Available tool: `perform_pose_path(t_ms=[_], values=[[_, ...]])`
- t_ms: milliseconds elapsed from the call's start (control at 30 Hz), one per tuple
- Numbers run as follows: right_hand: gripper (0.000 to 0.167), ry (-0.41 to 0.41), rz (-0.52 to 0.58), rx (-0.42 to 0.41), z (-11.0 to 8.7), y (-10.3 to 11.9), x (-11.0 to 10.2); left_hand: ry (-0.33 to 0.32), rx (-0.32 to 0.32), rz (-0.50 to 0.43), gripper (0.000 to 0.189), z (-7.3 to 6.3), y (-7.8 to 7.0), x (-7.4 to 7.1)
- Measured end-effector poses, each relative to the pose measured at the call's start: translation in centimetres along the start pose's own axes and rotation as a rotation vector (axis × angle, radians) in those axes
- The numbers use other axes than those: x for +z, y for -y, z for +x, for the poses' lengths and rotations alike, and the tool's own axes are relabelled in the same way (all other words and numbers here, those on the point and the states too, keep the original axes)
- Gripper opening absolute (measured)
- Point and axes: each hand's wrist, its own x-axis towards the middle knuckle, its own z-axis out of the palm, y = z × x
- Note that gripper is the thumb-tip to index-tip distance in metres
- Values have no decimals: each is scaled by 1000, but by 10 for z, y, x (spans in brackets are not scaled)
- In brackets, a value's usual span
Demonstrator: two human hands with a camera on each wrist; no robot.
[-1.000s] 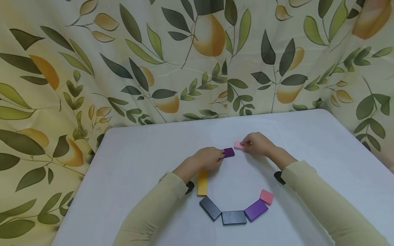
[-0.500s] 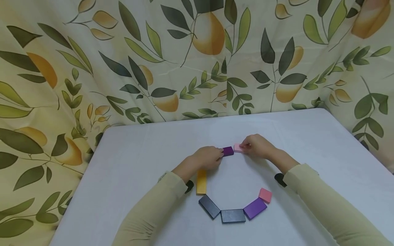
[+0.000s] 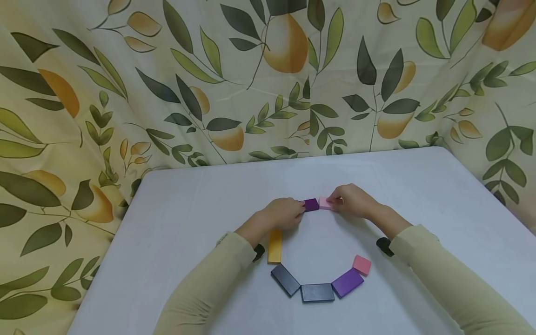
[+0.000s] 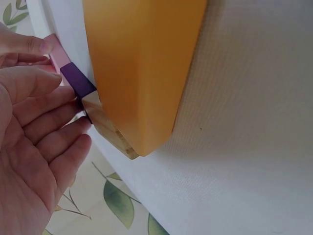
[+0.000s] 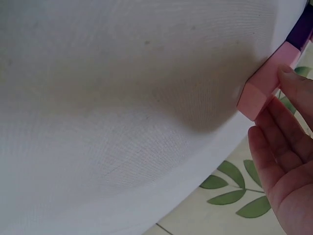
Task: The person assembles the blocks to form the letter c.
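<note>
At the far side of a curved row of blocks, my left hand [image 3: 283, 213] holds a dark purple block [image 3: 311, 204], thumb at one side and fingertips at the other in the left wrist view. My right hand [image 3: 351, 200] pinches a light pink block [image 3: 324, 203]; its thumb lies on the block's face in the right wrist view, fingers behind. The pink block's end meets the purple block's end. A plain wooden block [image 4: 105, 120] adjoins the purple one in the left wrist view, hidden under my left hand from the head. Beside it stands a yellow block [image 3: 274, 246].
The row continues along the near side with two dark grey blocks [image 3: 317, 293], a violet block [image 3: 347, 283] and a coral pink block [image 3: 362, 265]. Everything rests on a white-covered table [image 3: 201, 200], with a leaf-and-fruit patterned curtain [image 3: 259, 107] behind it.
My right hand has brought the light pink block left and slightly nearer, closing the gap to the purple block. My left hand has stayed at the purple block.
</note>
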Motion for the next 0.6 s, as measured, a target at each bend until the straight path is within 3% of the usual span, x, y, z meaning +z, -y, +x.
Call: perform_pose_path(t_ms=[367,600], values=[[20,-1,6,-4,-3,5,-2,9,-13,-5,31,-1,-2,-1],[20,9,19,43,-5,6,-1,10,-18,-37,35,-2,-1,-1]])
